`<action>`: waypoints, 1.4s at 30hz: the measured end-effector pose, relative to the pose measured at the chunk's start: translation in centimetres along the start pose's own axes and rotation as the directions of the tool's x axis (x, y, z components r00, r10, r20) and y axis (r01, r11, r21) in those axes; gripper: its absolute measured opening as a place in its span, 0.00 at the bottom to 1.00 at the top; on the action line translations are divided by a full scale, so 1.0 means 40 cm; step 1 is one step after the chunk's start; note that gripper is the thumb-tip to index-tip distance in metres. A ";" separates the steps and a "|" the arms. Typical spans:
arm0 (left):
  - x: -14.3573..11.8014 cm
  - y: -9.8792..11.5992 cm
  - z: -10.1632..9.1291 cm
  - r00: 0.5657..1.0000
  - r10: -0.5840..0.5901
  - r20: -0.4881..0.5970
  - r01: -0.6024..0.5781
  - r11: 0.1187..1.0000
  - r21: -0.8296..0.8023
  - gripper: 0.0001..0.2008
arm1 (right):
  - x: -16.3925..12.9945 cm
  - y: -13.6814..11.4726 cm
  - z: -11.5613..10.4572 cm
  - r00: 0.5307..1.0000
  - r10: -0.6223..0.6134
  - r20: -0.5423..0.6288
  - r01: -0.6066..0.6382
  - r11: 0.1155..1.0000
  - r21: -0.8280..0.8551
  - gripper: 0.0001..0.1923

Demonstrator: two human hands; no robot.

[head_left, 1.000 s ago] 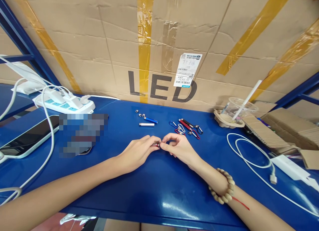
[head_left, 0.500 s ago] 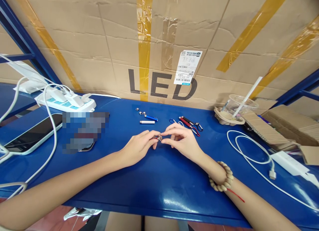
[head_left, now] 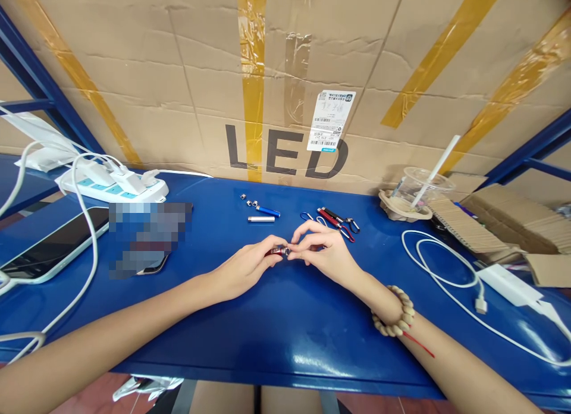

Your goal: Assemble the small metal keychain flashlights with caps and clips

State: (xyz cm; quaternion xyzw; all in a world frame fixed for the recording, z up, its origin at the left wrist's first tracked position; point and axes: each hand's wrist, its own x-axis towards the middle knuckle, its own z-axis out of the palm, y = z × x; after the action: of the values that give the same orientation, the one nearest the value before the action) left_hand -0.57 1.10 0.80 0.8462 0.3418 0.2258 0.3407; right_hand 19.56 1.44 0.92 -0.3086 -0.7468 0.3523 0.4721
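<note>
The silver tube [head_left: 261,219] lies flat on the blue table [head_left: 285,331], and I will tell all the places from it. The small red tube [head_left: 277,251] is up in the fingers, on the person's side of the silver tube and a bit to the right. The left hand [head_left: 243,270] pinches it between thumb and fingers, with one end poking out, maybe so the other hand can get at that end. The right hand [head_left: 328,247] has its fingertips right by that shiny end; I cannot tell if they squeeze it or just touch it. Both hands are close together, I think because the thing is so little. Just behind the silver tube is a blue tube [head_left: 268,212], and past that, a bit to the left, sit tiny metal bits [head_left: 249,203], close by, perhaps so they don't get lost. To the right of the silver tube, a red stick [head_left: 329,218] and a black stick [head_left: 335,216] lie side by side with loopy clips [head_left: 354,225], maybe to be a pile of their own.
</note>
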 end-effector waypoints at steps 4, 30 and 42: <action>-0.006 0.002 0.006 1.000 -0.017 0.000 0.017 1.000 -0.022 0.09 | 0.001 -0.001 0.001 0.998 0.051 0.033 -0.052 0.998 0.018 0.07; -0.013 0.007 0.023 0.986 0.080 -0.147 -0.071 0.995 0.065 0.06 | -0.014 -0.024 0.042 0.894 0.444 0.057 -0.448 0.880 0.159 0.20; -0.007 0.014 0.020 0.974 0.116 -0.197 -0.084 0.983 0.160 0.07 | -0.008 -0.025 0.035 0.853 0.514 0.087 -0.521 0.835 0.175 0.20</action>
State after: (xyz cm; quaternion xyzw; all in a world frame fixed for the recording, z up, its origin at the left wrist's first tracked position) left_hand -0.02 0.26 0.65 0.8579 0.3481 0.3024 0.2268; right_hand 18.24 0.32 1.14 -0.4456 -0.6064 0.5426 0.3732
